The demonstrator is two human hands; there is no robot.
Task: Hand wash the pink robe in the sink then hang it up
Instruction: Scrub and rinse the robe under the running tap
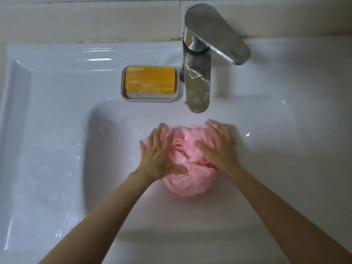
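The pink robe [190, 178] lies bunched into a wet ball in the white sink basin [114, 168], just below the faucet spout. My left hand [160, 155] presses on its left side with fingers spread flat. My right hand [219, 149] rests on its right side, fingers also spread over the cloth. Neither hand closes around the fabric. The robe's underside and the basin drain are hidden.
A chrome faucet [198, 80] with a lever handle [217, 33] stands at the back centre. A yellow soap bar [150, 79] sits in a grey dish [125, 96] to the left of the faucet. Tiled wall behind; wide wet ledge [38, 130] on the left.
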